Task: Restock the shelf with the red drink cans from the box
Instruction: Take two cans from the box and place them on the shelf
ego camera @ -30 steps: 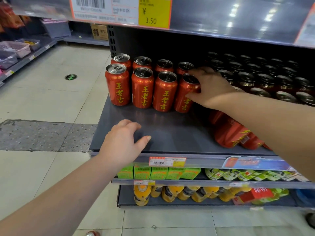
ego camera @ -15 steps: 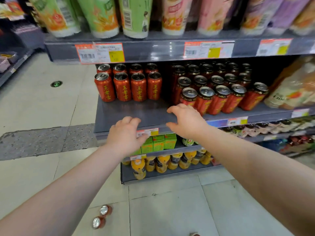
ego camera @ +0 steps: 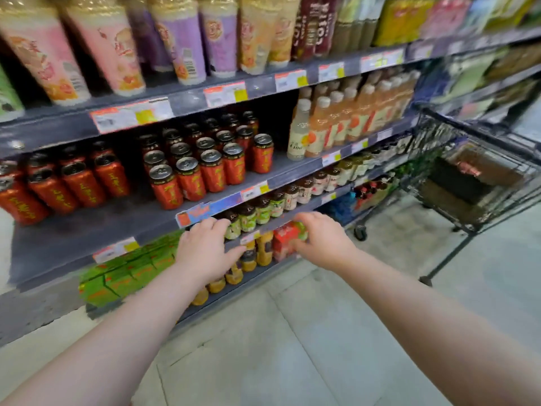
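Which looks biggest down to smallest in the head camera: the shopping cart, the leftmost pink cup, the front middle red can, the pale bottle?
1. shopping cart
2. leftmost pink cup
3. front middle red can and pale bottle: they look about alike, so I won't rank them.

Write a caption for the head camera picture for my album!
Both empty, left hand and right hand hover before a shelf of red drink cans; a trolley stands at right.

Pale grey floor tiles carry a dark wire trolley on small castors.
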Tool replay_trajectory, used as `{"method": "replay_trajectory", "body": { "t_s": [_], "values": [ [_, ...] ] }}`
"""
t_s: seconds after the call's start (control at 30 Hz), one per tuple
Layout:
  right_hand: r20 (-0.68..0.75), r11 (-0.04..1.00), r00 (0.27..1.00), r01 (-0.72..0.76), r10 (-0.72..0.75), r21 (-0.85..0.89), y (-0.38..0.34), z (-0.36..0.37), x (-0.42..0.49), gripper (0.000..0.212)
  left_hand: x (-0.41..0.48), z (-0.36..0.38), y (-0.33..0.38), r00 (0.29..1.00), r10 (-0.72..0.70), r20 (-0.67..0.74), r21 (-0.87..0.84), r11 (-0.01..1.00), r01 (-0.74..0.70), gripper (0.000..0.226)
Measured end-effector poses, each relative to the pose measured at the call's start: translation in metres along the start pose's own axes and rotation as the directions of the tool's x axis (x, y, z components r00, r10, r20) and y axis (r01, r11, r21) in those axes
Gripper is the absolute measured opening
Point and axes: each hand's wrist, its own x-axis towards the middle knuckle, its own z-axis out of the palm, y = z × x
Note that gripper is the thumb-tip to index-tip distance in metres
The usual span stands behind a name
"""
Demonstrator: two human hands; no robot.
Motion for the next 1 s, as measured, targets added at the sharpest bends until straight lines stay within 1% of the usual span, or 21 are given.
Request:
{"method": "replay_trajectory", "body": {
  "t_s": [0.17,0.33,0.5,0.6,0.7,0.87,1.0],
  "values": [
    [-0.033,0.987,0.987,-0.158,0.157,-0.024,0.137,-0.050,-0.080,0.052,0.004,0.025,0.154,0.989,0.141,0.045,0.008,0.990,-0.141,0.065],
    [-0.091,0.941,0.938,-0.337,0.333,-0.024,0.257,-0.093,-0.154,0.051,0.010,0.050,0.294,0.947,0.305,0.096,0.000,0.952,-0.307,0.067],
    [-0.092,0.854,0.849,-0.516,0.520,0.062,0.346,-0.128,-0.215,0.055,0.013,0.072,0.407,0.874,0.450,0.185,0.010,0.888,-0.460,0.067],
    [-0.120,0.800,0.791,-0.596,0.600,0.072,0.390,-0.146,-0.243,0.055,0.023,0.079,0.467,0.831,0.525,0.184,0.004,0.845,-0.535,0.061],
    [-0.150,0.744,0.729,-0.660,0.668,0.103,0.434,-0.162,-0.261,0.054,0.039,0.089,0.526,0.776,0.604,0.183,-0.014,0.791,-0.612,0.065],
    [-0.210,0.659,0.628,-0.740,0.749,0.136,0.515,-0.187,-0.263,0.054,0.084,0.114,0.633,0.693,0.695,0.192,-0.023,0.709,-0.705,0.069],
    [-0.212,0.592,0.560,-0.795,0.801,0.131,0.588,-0.215,-0.248,0.054,0.135,0.128,0.718,0.634,0.751,0.186,-0.054,0.652,-0.757,0.066]
  ]
}}
